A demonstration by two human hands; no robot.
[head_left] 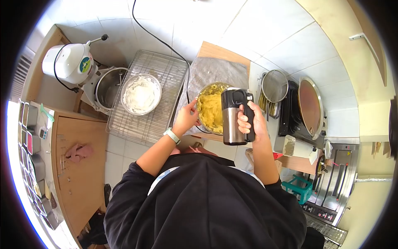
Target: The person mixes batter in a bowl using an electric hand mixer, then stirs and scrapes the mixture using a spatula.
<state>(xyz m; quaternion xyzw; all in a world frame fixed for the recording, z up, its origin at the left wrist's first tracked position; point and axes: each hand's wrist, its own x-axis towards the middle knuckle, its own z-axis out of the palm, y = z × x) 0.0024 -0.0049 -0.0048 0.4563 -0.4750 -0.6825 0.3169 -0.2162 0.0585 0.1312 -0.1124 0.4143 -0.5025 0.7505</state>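
A metal bowl (202, 92) of thick yellow mixture (210, 108) stands on a grey cloth (207, 70). My left hand (187, 118) is at its left rim, fingers pinched on the edge. In my right hand (253, 121) is the black handle of a hand mixer (234, 121) with a steel-coloured body. The mixer is over the right side of the bowl and covers part of it. Its lower end and any beaters are hidden from this angle.
Left of the cloth, a bowl of white cream-like stuff (141, 94) sits on a wire rack (137, 126). Beyond it is a white stand mixer (68, 64). A black cord (161, 41) runs down beside the cloth. At right are a sieve (275, 86) and a large round pan (310, 108).
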